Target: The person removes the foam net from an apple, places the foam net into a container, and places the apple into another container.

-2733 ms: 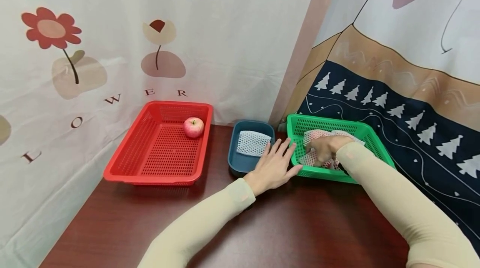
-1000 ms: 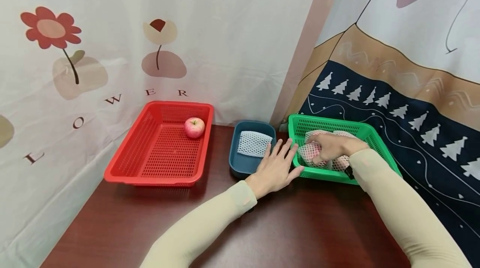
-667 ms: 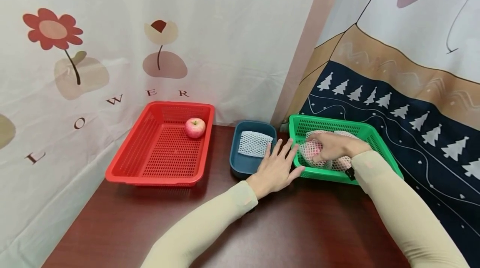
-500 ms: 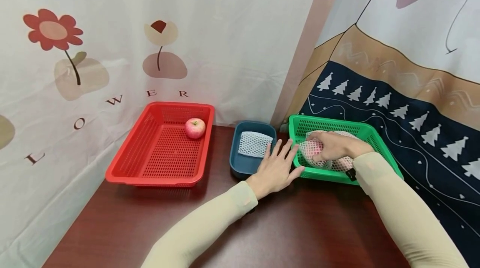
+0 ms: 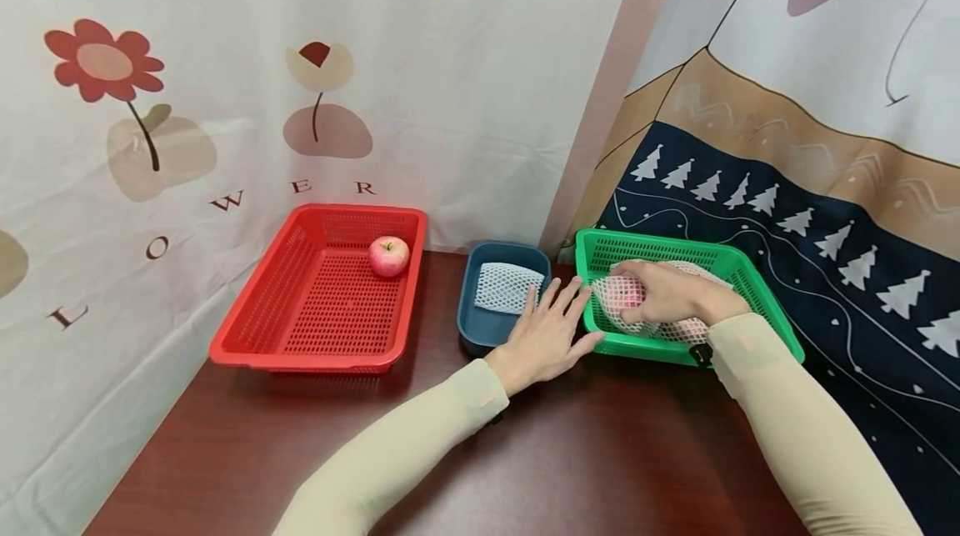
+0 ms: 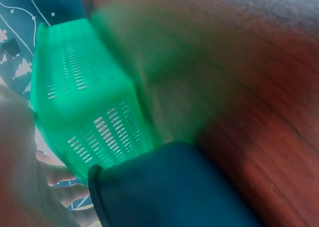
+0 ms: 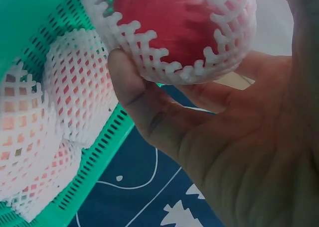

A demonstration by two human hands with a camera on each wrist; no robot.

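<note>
My right hand (image 5: 675, 294) grips an apple in a white foam net (image 7: 167, 33) at the left end of the green basket (image 5: 633, 344). In the right wrist view, thumb and fingers curl round its netted sides, and red skin shows through the net's open end. Several more netted fruits (image 7: 79, 82) lie in the basket, partly behind the hand in the head view. Spread out and palm down, my left hand (image 5: 542, 338) reaches across the right rim of a small dark blue container (image 5: 483, 326), its fingertips at the green basket's left rim. An empty foam net (image 5: 508, 288) lies in that container.
A red basket (image 5: 330, 311) stands on the left, with a bare apple (image 5: 388, 257) at its back right. The dark wooden table (image 5: 592, 444) stretches in front. Printed curtains (image 5: 465, 86) hang close behind the containers.
My right hand, blurred and deep among the netted fruits at first, now has hold of one apple, which has shifted slightly left. The left hand has stayed in place.
</note>
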